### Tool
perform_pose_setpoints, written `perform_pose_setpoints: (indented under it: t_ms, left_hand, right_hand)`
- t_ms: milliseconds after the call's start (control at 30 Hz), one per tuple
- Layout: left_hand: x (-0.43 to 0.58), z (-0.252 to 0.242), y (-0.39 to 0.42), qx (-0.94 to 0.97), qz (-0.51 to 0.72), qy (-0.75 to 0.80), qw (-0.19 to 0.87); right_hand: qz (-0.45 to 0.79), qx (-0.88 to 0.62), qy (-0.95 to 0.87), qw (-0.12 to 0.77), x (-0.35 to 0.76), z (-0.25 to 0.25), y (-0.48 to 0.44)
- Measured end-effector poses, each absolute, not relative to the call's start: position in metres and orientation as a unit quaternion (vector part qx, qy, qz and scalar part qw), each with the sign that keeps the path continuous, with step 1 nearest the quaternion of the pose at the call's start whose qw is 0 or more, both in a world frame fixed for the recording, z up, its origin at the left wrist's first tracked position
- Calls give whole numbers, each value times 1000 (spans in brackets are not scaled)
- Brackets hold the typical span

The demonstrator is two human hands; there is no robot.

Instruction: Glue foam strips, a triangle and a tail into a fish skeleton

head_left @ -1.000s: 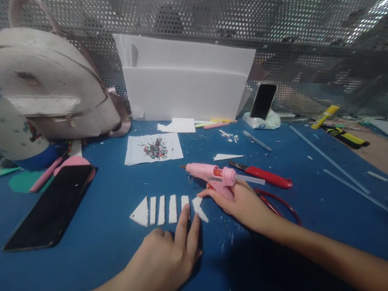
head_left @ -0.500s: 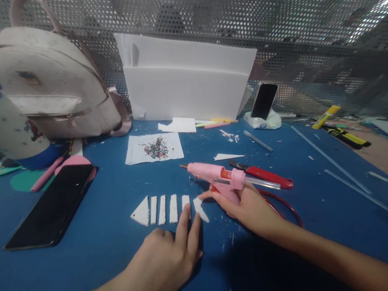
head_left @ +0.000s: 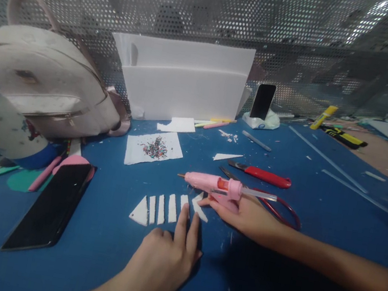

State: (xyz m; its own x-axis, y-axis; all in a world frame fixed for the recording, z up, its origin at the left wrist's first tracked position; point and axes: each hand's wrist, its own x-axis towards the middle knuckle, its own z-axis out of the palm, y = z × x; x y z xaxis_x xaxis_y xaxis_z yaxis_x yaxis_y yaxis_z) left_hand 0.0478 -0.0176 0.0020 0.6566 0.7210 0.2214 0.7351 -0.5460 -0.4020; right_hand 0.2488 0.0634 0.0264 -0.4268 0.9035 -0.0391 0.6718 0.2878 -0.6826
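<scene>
A pink hot glue gun (head_left: 211,185) is gripped in my right hand (head_left: 252,217), its nozzle pointing left and a clear glue stick jutting from the back. One fingertip of that hand reaches to the tail-shaped white piece (head_left: 201,211). My left hand (head_left: 163,259) rests on the table with two fingers stretched out, at a white strip (head_left: 184,200) and the tail piece; its other fingers are curled. Leftward in the row lie several narrow strips (head_left: 172,208) and a triangular white piece (head_left: 140,211) with a small hole. Together they form a fish outline.
Behind the glue gun lie red-handled pliers (head_left: 266,176). A paper (head_left: 133,150) holds a pile of colourful bits. A black phone (head_left: 45,210), a tumbler (head_left: 7,124) and a backpack (head_left: 43,70) occupy the left. White boards (head_left: 184,89) and another phone (head_left: 263,101) stand behind.
The glue gun has dropped slightly toward the table with my right hand, uncovering more of the pliers behind it. My left hand holds nearly the same place.
</scene>
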Motion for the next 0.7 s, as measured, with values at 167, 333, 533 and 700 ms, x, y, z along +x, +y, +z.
perform_pose_setpoints:
  t_ms: [167, 333, 533, 700]
  left_hand:
    - [48, 2, -17, -880, -10, -414, 234]
    - [49, 2, -17, -880, -9, -417, 228]
    - [49, 2, -17, -882, -8, -417, 219]
    - [49, 2, -16, -884, -11, -413, 220]
  right_hand:
    - [319, -495, -787, 183, 252, 24, 63]
    - [316, -504, -788, 160, 254, 23, 63]
    - [326, -495, -787, 170, 254, 26, 62]
    - [324, -497, -789, 159, 249, 27, 60]
